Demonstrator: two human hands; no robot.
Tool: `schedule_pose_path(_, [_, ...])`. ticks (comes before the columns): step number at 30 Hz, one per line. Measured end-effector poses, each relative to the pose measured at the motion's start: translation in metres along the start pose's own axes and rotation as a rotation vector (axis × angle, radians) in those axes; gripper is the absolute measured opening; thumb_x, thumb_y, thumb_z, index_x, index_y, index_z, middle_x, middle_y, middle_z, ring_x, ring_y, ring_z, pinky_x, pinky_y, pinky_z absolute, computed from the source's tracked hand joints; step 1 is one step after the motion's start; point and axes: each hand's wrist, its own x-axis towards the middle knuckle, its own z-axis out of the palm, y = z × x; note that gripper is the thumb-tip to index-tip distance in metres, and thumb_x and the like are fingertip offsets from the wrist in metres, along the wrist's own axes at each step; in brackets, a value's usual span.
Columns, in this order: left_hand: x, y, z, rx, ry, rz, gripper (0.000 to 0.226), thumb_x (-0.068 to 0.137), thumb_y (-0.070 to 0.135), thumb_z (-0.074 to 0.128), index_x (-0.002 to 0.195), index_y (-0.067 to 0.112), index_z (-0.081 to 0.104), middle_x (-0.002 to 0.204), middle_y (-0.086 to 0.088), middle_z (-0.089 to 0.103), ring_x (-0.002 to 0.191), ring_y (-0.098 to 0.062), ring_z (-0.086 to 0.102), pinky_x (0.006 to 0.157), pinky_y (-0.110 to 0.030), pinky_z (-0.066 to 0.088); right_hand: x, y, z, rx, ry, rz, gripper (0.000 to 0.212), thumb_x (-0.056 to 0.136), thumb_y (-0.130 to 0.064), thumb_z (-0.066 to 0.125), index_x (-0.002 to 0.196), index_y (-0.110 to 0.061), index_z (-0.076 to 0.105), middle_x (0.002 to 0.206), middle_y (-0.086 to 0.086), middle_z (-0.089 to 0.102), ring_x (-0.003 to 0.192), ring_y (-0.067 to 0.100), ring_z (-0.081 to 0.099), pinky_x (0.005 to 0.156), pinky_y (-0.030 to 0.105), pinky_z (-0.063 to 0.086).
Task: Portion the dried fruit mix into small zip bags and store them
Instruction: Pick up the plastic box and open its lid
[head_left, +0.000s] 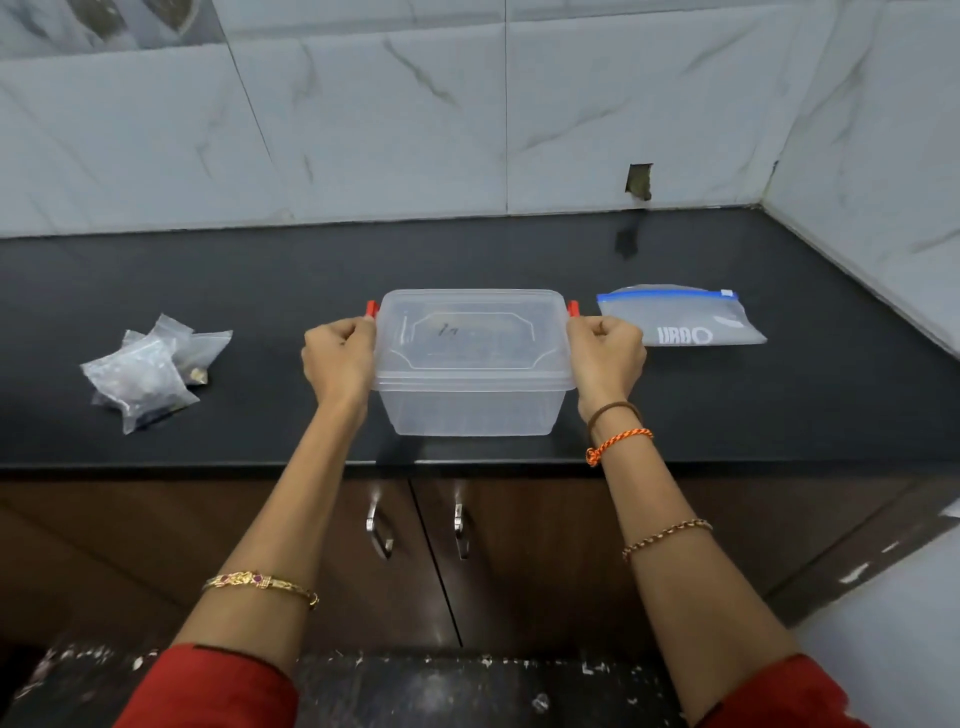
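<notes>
The clear lidded storage box (470, 364) sits at the counter's (727, 415) front edge, long axis running left to right. The left hand (337, 358) grips its left end and the right hand (605, 358) its right end, fingers curled by the red latches (371, 309). Small filled zip bags (150, 371) lie well left of the box, nearer the left hand; a blue-zip pouch (680, 317) lies just right.

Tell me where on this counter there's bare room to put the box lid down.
Bare black counter lies between the small zip bags and the left hand, behind the container up to the wall, and right of the blue-zip pouch. It is crowded from the right hand to that pouch.
</notes>
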Motion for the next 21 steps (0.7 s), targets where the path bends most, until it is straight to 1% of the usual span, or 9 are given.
schedule_pose_path(3, [-0.001,-0.002,0.002,0.038,-0.002,-0.004,0.048,0.088,0.017,0.054,0.046,0.013,0.033,0.048,0.003,0.028,0.049,-0.012,0.024,0.047,-0.023,0.024,-0.002,-0.002,0.002,-0.07,0.021,-0.04,0.025,0.087,-0.013,0.055,0.072,0.005,0.064,0.061,0.003,0.053,0.065,0.018,0.051,0.075,0.038,0.053])
schedule_pose_path(5, [0.0,-0.005,0.0,0.066,0.009,-0.025,0.046,0.089,0.018,0.053,0.047,0.012,0.036,0.05,0.002,0.03,0.048,-0.01,0.025,0.046,-0.019,0.025,-0.003,-0.003,0.005,-0.104,0.032,-0.075,0.027,0.088,-0.012,0.054,0.077,0.01,0.065,0.067,0.009,0.056,0.065,0.018,0.05,0.073,0.037,0.052])
schedule_pose_path(8, [0.005,-0.009,-0.004,0.038,0.005,-0.072,0.041,0.09,0.021,0.055,0.052,0.011,0.045,0.053,0.001,0.038,0.05,-0.01,0.033,0.051,-0.022,0.033,-0.007,-0.005,0.01,-0.14,0.025,-0.092,0.028,0.091,-0.015,0.053,0.077,0.006,0.066,0.072,0.008,0.057,0.065,0.015,0.049,0.066,0.028,0.044])
schedule_pose_path(10, [0.009,-0.011,-0.005,-0.008,0.014,-0.133,0.04,0.09,0.018,0.055,0.052,0.013,0.043,0.053,0.002,0.038,0.05,-0.01,0.034,0.051,-0.023,0.032,-0.008,-0.004,0.014,-0.144,0.027,-0.071,0.031,0.092,-0.019,0.053,0.068,-0.001,0.062,0.066,0.004,0.055,0.06,0.013,0.047,0.065,0.025,0.041])
schedule_pose_path(12, [0.013,-0.014,-0.006,-0.056,0.036,-0.19,0.045,0.089,0.014,0.053,0.049,0.014,0.033,0.052,0.002,0.032,0.049,-0.011,0.028,0.049,-0.023,0.027,-0.007,-0.006,0.015,-0.144,0.027,-0.048,0.037,0.093,-0.021,0.053,0.059,-0.007,0.055,0.058,0.001,0.049,0.055,0.011,0.045,0.064,0.026,0.041])
schedule_pose_path(15, [0.015,-0.017,-0.006,-0.134,0.038,-0.263,0.043,0.088,0.014,0.053,0.05,0.014,0.032,0.054,0.002,0.034,0.052,-0.012,0.03,0.053,-0.025,0.03,-0.005,-0.005,0.012,-0.067,0.068,0.076,0.036,0.092,-0.015,0.052,0.058,-0.006,0.052,0.06,0.001,0.049,0.065,0.018,0.051,0.066,0.031,0.047])
schedule_pose_path(18, [0.016,-0.015,-0.008,-0.199,0.029,-0.324,0.043,0.088,0.012,0.054,0.05,0.014,0.034,0.054,0.003,0.037,0.051,-0.011,0.034,0.054,-0.024,0.035,-0.007,0.004,0.011,0.032,0.073,0.223,0.031,0.092,-0.012,0.05,0.061,-0.014,0.047,0.071,0.004,0.056,0.078,0.02,0.059,0.074,0.034,0.053])
schedule_pose_path(20, [0.016,-0.014,-0.01,-0.282,0.025,-0.399,0.037,0.089,0.011,0.057,0.055,0.013,0.042,0.059,0.003,0.046,0.055,-0.01,0.043,0.057,-0.024,0.044,-0.002,0.007,0.01,-0.001,0.018,0.253,0.027,0.091,-0.016,0.055,0.065,-0.013,0.052,0.086,0.01,0.064,0.086,0.024,0.063,0.082,0.038,0.055])
schedule_pose_path(21, [0.016,-0.015,-0.012,-0.349,0.017,-0.453,0.031,0.089,0.011,0.058,0.061,0.013,0.047,0.064,0.002,0.051,0.059,-0.011,0.05,0.063,-0.026,0.049,0.002,0.007,0.01,-0.057,-0.004,0.246,0.023,0.091,-0.019,0.056,0.07,-0.01,0.055,0.092,0.011,0.064,0.09,0.025,0.063,0.084,0.039,0.054])
